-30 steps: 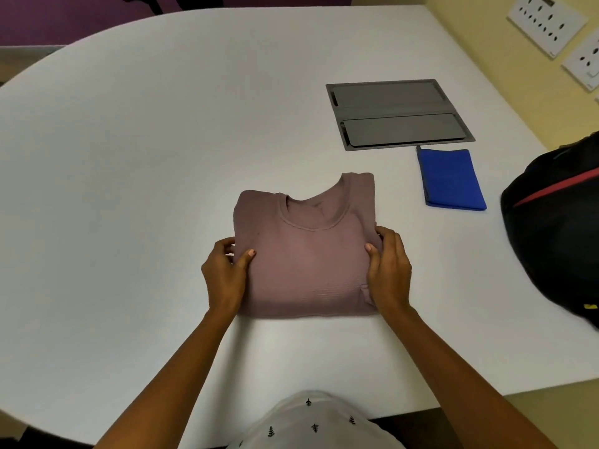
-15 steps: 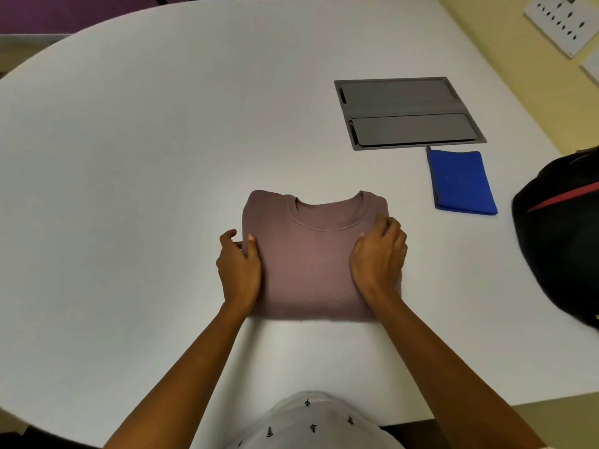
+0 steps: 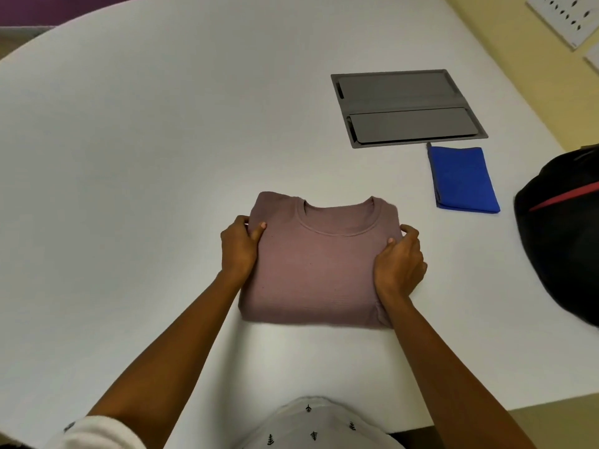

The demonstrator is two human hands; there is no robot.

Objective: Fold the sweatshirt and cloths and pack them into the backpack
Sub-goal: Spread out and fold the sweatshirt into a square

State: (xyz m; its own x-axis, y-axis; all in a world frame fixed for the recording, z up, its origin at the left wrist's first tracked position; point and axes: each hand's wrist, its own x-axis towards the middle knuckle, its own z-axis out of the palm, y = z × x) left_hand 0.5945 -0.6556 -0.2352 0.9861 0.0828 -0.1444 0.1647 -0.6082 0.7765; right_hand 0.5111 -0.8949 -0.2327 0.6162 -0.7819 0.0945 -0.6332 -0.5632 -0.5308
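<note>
I see the folded sweatshirt (image 3: 319, 267) lying flat at the middle of the table's (image 3: 129, 157) near edge, collar facing away. My left hand (image 3: 238, 251) pinches its left side, thumb on top and fingers curled round the fold. My right hand (image 3: 398, 267) grips the right side likewise, though its fingers are probably tucked under, hidden. A folded blue cloth (image 3: 463, 181) lies toward the right edge, the backpack (image 3: 564, 241) beside it.
</note>
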